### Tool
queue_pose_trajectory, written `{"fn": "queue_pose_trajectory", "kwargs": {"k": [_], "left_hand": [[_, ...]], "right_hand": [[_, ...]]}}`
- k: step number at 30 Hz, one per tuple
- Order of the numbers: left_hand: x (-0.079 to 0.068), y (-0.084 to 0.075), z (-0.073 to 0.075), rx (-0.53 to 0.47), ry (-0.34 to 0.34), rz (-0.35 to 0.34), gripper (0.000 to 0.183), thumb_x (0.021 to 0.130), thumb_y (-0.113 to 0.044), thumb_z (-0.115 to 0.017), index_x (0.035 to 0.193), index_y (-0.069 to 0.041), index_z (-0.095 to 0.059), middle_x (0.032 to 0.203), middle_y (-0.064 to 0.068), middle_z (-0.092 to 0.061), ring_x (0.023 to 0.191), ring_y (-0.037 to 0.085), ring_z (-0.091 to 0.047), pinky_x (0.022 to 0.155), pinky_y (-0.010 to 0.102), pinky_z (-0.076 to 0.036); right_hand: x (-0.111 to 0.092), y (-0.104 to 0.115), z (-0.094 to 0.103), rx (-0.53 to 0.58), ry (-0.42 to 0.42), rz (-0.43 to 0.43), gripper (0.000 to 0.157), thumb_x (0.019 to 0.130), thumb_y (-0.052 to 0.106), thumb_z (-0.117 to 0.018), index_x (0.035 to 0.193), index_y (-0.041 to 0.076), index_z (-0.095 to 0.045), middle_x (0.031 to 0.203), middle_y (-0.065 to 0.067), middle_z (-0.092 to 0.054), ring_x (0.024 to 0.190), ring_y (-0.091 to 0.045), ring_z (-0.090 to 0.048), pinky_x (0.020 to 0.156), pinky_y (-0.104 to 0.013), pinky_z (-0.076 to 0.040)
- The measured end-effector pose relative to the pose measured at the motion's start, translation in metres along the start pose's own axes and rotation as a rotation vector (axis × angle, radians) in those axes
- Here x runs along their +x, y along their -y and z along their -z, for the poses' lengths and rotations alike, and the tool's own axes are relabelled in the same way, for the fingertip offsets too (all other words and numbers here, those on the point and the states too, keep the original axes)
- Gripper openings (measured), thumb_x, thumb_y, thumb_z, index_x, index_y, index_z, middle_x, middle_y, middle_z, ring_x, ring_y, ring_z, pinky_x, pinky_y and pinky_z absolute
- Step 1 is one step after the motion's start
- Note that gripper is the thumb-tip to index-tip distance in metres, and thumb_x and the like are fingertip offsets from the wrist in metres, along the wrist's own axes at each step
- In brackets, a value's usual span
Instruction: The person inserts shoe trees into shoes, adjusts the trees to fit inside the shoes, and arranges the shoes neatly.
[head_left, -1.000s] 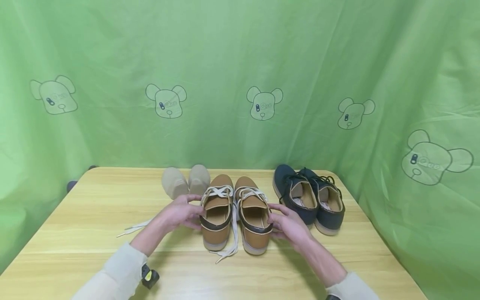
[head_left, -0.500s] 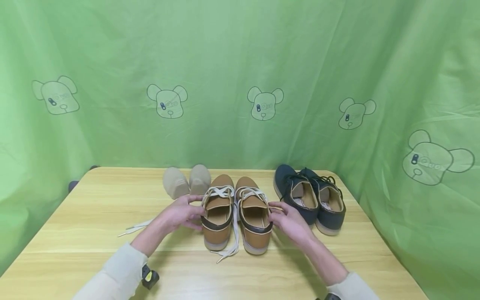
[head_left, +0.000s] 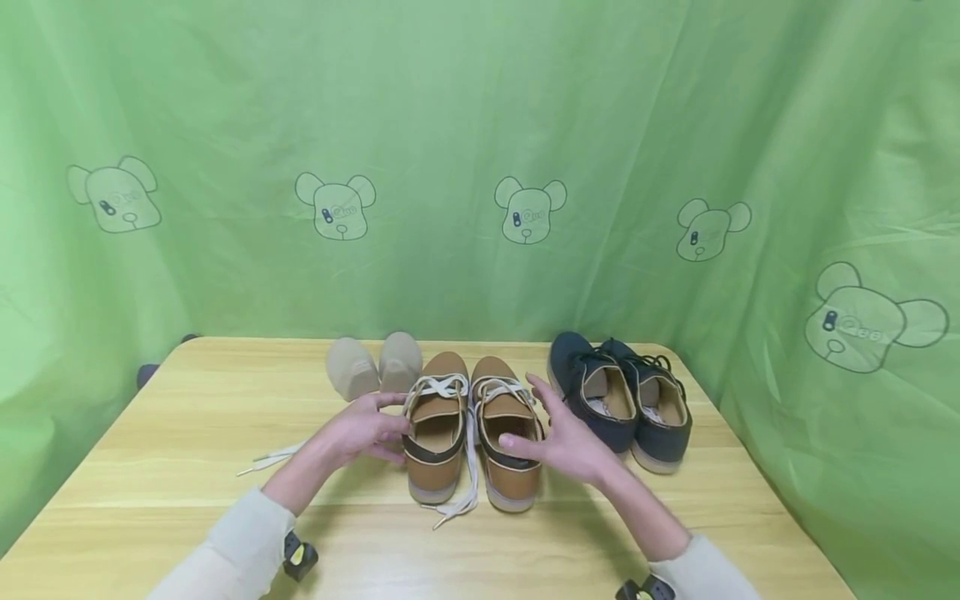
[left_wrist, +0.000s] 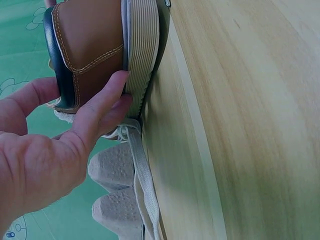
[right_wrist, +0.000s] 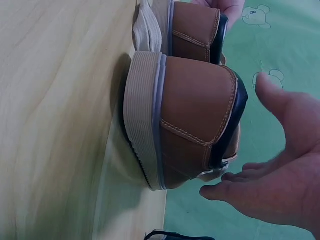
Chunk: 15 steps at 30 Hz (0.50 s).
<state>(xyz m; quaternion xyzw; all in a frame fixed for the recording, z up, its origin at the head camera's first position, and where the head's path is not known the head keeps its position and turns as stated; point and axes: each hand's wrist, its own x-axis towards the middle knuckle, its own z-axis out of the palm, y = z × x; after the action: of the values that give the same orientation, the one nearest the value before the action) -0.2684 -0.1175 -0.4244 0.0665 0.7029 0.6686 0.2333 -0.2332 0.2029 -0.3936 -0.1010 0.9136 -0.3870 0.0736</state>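
Observation:
Two brown lace-up shoes stand side by side on the table, heels toward me, with white laces. My left hand (head_left: 360, 429) holds the left brown shoe (head_left: 435, 471) at its outer side. In the left wrist view its fingers (left_wrist: 102, 102) lie along the shoe's side and sole edge, with another digit at the dark collar; that tip is hidden. My right hand (head_left: 570, 442) is spread at the right brown shoe (head_left: 512, 482), thumb over its opening. The right wrist view shows this hand (right_wrist: 285, 175) gripping nothing, with a gap between thumb and shoe.
Two grey toe-shaped forms (head_left: 351, 367) with a rough surface lie behind the left hand. A pair of navy lace-up shoes (head_left: 600, 392) stands at the right. A loose white lace (head_left: 459, 500) trails between the brown shoes; another lace end (head_left: 273, 457) lies left. Green cloth (head_left: 435, 275) hangs behind the table.
My right hand has let go of the right brown shoe's side and lifted, its thumb and fingers spreading apart. The left hand and the shoes stay nearly where they were.

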Motion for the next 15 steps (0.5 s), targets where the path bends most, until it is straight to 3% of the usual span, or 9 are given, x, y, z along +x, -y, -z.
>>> {"fn": "queue_pose_trajectory", "kwargs": {"k": [6,15], "left_hand": [[0.000,0.001,0.000,-0.002,0.000,0.002,0.077,0.088,0.000,-0.064,0.155,0.008,-0.027,0.127,0.038,-0.061,0.107,0.041,-0.070,0.083,0.049,-0.062],[0.001,0.002,0.000,-0.010,-0.005,0.009,0.077,0.087,0.000,-0.064,0.155,0.006,-0.028,0.128,0.038,-0.060,0.107,0.039,-0.071,0.083,0.049,-0.062]], "right_hand": [[0.003,-0.003,-0.010,0.018,0.053,0.016,0.129,0.070,0.047,-0.091,0.164,0.026,-0.005,0.166,-0.024,-0.021,0.139,-0.049,-0.043,0.113,-0.065,-0.036],[0.003,-0.012,-0.012,-0.009,0.087,0.050,0.131,0.066,0.045,-0.094,0.164,0.023,-0.010,0.165,-0.022,-0.025,0.137,-0.046,-0.046,0.113,-0.063,-0.037]]}}
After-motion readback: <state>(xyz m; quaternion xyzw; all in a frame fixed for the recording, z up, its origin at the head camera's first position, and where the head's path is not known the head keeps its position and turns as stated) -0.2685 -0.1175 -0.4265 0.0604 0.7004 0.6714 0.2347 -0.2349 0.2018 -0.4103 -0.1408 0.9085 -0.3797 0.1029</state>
